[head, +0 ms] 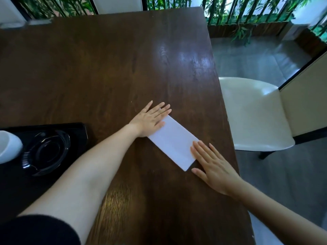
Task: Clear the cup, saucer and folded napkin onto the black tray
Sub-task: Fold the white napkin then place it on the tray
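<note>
Nearest the camera, a bare left forearm under a black sleeve runs diagonally up the dark brown wooden desk (109,68) to the left hand (150,120), which lies flat with fingers spread on the far end of the white folded rectangular napkin (174,142). No grip is formed: the palm presses down and nothing is held. At the near end the right hand (212,167) is likewise open and flat, its fingertips resting on the napkin's corner, closed on nothing.

That napkin lies flat on the desk, its long axis slanting from far-left to near-right, so one hand sits at each short end. It is well apart from the glossy black rectangular tray (77,133) at the left edge of view, where the clear glass saucer (46,152) and the white ceramic cup (8,147) already sit, the cup cut off by the frame.

My judgement: only the napkin remains, and the move runs leftward across the desk. The left hand is on the tray's side, so it seems better placed to carry the napkin, pinching a long edge to keep the fold together.

Beyond the desk's right edge stands a cream upholstered chair (253,112).
</note>
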The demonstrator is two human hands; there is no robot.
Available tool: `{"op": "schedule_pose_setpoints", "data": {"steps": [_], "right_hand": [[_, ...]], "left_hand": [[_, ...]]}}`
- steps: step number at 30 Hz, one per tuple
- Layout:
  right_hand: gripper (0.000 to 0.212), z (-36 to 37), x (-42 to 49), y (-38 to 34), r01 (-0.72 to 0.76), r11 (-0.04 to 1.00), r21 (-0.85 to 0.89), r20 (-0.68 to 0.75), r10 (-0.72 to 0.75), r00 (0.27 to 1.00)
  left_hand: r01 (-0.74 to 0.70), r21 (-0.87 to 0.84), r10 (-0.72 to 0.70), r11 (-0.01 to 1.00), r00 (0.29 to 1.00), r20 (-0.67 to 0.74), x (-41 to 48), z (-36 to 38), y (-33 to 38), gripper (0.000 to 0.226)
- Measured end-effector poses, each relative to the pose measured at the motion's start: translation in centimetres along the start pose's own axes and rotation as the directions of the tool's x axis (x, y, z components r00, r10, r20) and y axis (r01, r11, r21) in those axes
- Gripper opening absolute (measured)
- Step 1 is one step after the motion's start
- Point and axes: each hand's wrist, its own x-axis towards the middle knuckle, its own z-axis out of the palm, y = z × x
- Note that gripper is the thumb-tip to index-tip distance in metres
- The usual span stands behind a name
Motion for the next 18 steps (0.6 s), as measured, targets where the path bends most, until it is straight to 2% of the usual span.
{"op": "schedule_pose_setpoints", "data": {"steps": [6, 9, 11, 14, 16, 18], "right_hand": [[0.064, 1.4, -0.8, -7.0, -0.123, 0.992, 0.01, -0.21, 0.122, 0.97], [0.056, 1.8, -0.8, -8.7, -0.138, 0.99, -0.011, -0.23, 0.132, 0.964], [0.05, 1.5, -0.6, -8.1, -0.073, 0.997, -0.009, -0.315, 0.066, 0.947], [0.045, 0.3, 0.1, -5.7, 0.082, 0.996, -0.04, -0.392, -0.092, 0.915], [0.038, -0.9, 0.7, -4.2, 0.19, 0.975, -0.111, -0.38, -0.219, 0.899], [0.023, -1.6, 1.2, -3.4, 0.27, 0.944, -0.191, -0.367, -0.324, 0.872]], "left_hand": [[-0.285, 0.248, 0.268, 0.926, 0.958, 0.102, 3.1, -2.5, -2.1, 0.058], [-0.224, 0.296, 0.219, 0.929, 0.974, 0.052, 2.9, -3.9, -0.7, 0.066], [-0.112, 0.234, 0.12, 0.966, 0.993, -0.018, 1.0, -3.7, 1.9, 0.067], [0.045, -0.034, -0.048, 0.998, 0.995, -0.093, -4.1, -2.0, 8.0, 0.066], [0.086, -0.2, -0.135, 0.976, 0.96, -0.244, -7.9, -0.7, 11.8, 0.06], [0.136, -0.304, -0.239, 0.943, 0.911, -0.336, -10.6, 0.5, 14.0, 0.047]]}}
